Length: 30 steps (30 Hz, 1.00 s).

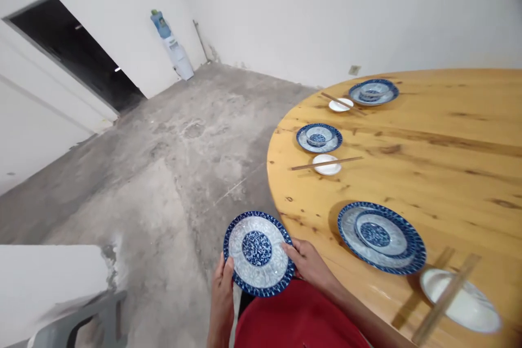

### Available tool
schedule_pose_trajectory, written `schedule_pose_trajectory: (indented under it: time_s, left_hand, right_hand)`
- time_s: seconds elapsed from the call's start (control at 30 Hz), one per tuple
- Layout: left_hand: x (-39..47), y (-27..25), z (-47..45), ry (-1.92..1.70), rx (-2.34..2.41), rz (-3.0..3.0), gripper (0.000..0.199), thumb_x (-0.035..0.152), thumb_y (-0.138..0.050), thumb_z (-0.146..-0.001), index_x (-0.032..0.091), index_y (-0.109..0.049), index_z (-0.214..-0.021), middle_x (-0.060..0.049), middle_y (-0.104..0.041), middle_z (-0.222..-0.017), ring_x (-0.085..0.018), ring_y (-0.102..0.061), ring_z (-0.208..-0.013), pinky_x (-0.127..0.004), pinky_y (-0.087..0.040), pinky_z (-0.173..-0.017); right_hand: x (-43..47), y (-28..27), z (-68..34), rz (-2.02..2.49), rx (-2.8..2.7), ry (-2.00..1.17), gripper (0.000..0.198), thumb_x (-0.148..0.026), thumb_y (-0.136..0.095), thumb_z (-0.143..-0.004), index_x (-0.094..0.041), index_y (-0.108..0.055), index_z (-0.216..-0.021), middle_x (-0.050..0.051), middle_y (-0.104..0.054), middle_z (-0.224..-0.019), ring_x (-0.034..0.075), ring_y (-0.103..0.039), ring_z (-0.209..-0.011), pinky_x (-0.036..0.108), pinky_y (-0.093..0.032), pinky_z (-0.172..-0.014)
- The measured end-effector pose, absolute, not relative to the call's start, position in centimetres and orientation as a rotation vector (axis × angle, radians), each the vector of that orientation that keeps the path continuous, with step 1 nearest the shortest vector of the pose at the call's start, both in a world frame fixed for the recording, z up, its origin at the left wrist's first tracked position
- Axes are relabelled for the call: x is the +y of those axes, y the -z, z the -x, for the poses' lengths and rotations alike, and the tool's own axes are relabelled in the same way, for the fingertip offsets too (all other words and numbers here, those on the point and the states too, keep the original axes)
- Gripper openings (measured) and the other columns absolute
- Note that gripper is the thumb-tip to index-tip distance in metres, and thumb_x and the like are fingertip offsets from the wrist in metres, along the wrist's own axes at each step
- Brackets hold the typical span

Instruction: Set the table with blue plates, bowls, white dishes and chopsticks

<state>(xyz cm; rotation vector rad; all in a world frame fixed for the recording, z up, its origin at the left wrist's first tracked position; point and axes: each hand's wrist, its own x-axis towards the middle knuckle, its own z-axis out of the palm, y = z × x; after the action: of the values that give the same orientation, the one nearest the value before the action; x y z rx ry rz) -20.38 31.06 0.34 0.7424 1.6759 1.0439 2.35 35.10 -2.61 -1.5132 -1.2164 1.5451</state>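
— What are you holding?
— One blue plate (258, 253), off the table (448, 136) edge, my left hand (222, 288) and right hand (310, 263) both gripping its rim.
— On the table?
— Three plates with bowls, three white dishes, three chopstick pairs.

A bare dining room is being shown: a round pale wooden table (408, 136) is being laid with blue-and-white patterned porcelain plates (381, 236), amid rough grey concrete floor (163, 174) and a white water dispenser (173, 46).

Glossy ceramic plate (258, 253), knotty wooden table (428, 141)
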Motion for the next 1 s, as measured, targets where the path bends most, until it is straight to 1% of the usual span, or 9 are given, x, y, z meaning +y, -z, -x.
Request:
schedule_pose_trajectory:
  time_s: [0.13, 0.23, 0.33, 0.4, 0.47, 0.6, 0.8, 0.9, 1.0]
  left_hand:
    - [35.7, 0.1, 22.0, -1.01, 1.665, -0.648, 0.08, 0.069, -0.072, -0.076, 0.008, -0.069, -0.128, -0.02, -0.071, -0.129, -0.038, -0.053, -0.138, -0.046, -0.041, -0.117]
    - [40.0, 1.5, 23.9, -0.975, 1.688, -0.568, 0.08, 0.068, -0.074, -0.075, 0.012, -0.067, -0.131, -0.018, -0.067, -0.137, -0.036, -0.049, -0.142, -0.044, -0.041, -0.117]
    - [45.6, 2.8, 26.4, -0.962, 1.689, -0.572, 0.076, 0.064, -0.076, -0.075, 0.015, -0.067, -0.133, -0.016, -0.059, -0.148, -0.034, -0.042, -0.148, -0.042, -0.037, -0.121]
    - [50.2, 3.1, 28.1, -0.942, 1.661, -0.685, 0.072, 0.062, -0.074, -0.078, 0.014, -0.068, -0.132, -0.016, -0.058, -0.15, -0.033, -0.039, -0.15, -0.041, -0.031, -0.124]
    - [55.2, 2.9, 29.7, -0.904, 1.567, -0.852, 0.067, 0.062, -0.069, -0.083, 0.014, -0.069, -0.13, -0.015, -0.06, -0.147, -0.033, -0.041, -0.149, -0.04, -0.031, -0.124]
    - [65.4, 0.9, 31.6, -0.814, 1.33, -1.107, 0.06, 0.059, -0.061, -0.091, 0.015, -0.069, -0.131, -0.014, -0.064, -0.143, -0.03, -0.053, -0.139, -0.037, -0.039, -0.118]
    - [78.4, -0.1, 30.6, -0.668, 1.099, -1.272, 0.06, 0.06, -0.06, -0.091, 0.013, -0.07, -0.127, -0.014, -0.07, -0.133, -0.029, -0.062, -0.125, -0.036, -0.043, -0.112]
    - [83.6, 0.9, 28.7, -0.592, 1.083, -1.27, 0.062, 0.063, -0.063, -0.089, 0.013, -0.072, -0.124, -0.014, -0.07, -0.132, -0.031, -0.061, -0.127, -0.038, -0.043, -0.114]
    - [88.6, 1.7, 25.9, -0.542, 1.114, -1.262, 0.067, 0.067, -0.066, -0.084, 0.012, -0.073, -0.123, -0.016, -0.069, -0.134, -0.034, -0.056, -0.134, -0.04, -0.041, -0.116]
  right_hand:
    - [40.0, 2.8, -0.6, 1.559, -1.266, -1.594, 0.044, -0.066, -0.042, -0.082, -0.025, -0.043, -0.067, -0.001, -0.046, -0.054, 0.016, -0.048, -0.048, 0.027, -0.039, -0.047]
    - [43.8, 3.4, 1.1, 1.595, -1.229, -1.625, 0.042, -0.066, -0.041, -0.08, -0.025, -0.042, -0.068, -0.003, -0.045, -0.052, 0.015, -0.048, -0.044, 0.027, -0.038, -0.046]
    - [48.2, 4.2, 3.2, 1.597, -1.174, -1.618, 0.041, -0.064, -0.041, -0.08, -0.025, -0.045, -0.07, -0.003, -0.048, -0.053, 0.015, -0.049, -0.045, 0.027, -0.04, -0.047]
    - [51.6, 4.5, 4.7, 1.608, -1.154, -1.582, 0.04, -0.063, -0.041, -0.079, -0.024, -0.046, -0.07, -0.003, -0.049, -0.054, 0.015, -0.05, -0.045, 0.027, -0.04, -0.048]
    - [55.2, 4.3, 6.3, 1.643, -1.111, -1.524, 0.039, -0.062, -0.041, -0.077, -0.024, -0.047, -0.069, -0.003, -0.049, -0.053, 0.015, -0.05, -0.046, 0.027, -0.04, -0.048]
    - [61.7, 2.6, 8.8, 1.652, -0.956, -1.39, 0.037, -0.058, -0.042, -0.076, -0.023, -0.049, -0.067, -0.002, -0.051, -0.054, 0.016, -0.051, -0.048, 0.028, -0.042, -0.05]
    - [68.5, 0.8, 10.4, 1.753, -0.665, -1.141, 0.037, -0.059, -0.045, -0.074, -0.024, -0.047, -0.063, -0.002, -0.05, -0.055, 0.016, -0.052, -0.047, 0.03, -0.044, -0.05]
    - [71.5, 1.3, 9.8, 1.783, -0.543, -1.083, 0.037, -0.059, -0.045, -0.073, -0.024, -0.048, -0.064, -0.002, -0.05, -0.055, 0.016, -0.052, -0.047, 0.03, -0.044, -0.049]
    - [75.2, 2.4, 8.0, 1.8, -0.479, -1.056, 0.036, -0.059, -0.045, -0.073, -0.024, -0.046, -0.064, -0.002, -0.05, -0.054, 0.017, -0.052, -0.047, 0.03, -0.043, -0.049]
